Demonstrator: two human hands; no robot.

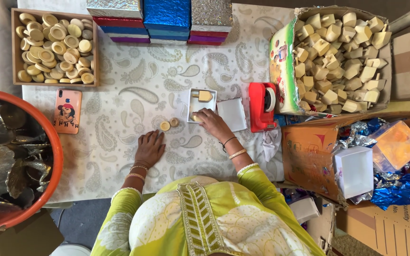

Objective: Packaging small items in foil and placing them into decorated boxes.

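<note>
Daylight, bright and even across the tabletop (134,95); you get soft, short shadows only, one under your left hand (149,148), another along the red tape dispenser (262,106). Strongest light falls at the tabletop's far edge, where the foil-covered boxes (160,19) throw sparkle and small glare spots. Blue foil wrap (397,189) off the right edge also glints. The orange tub (48,142) at the left edge holds dark, dim contents. Focus is sharp mid-frame; edges bow slightly and soften.
</note>
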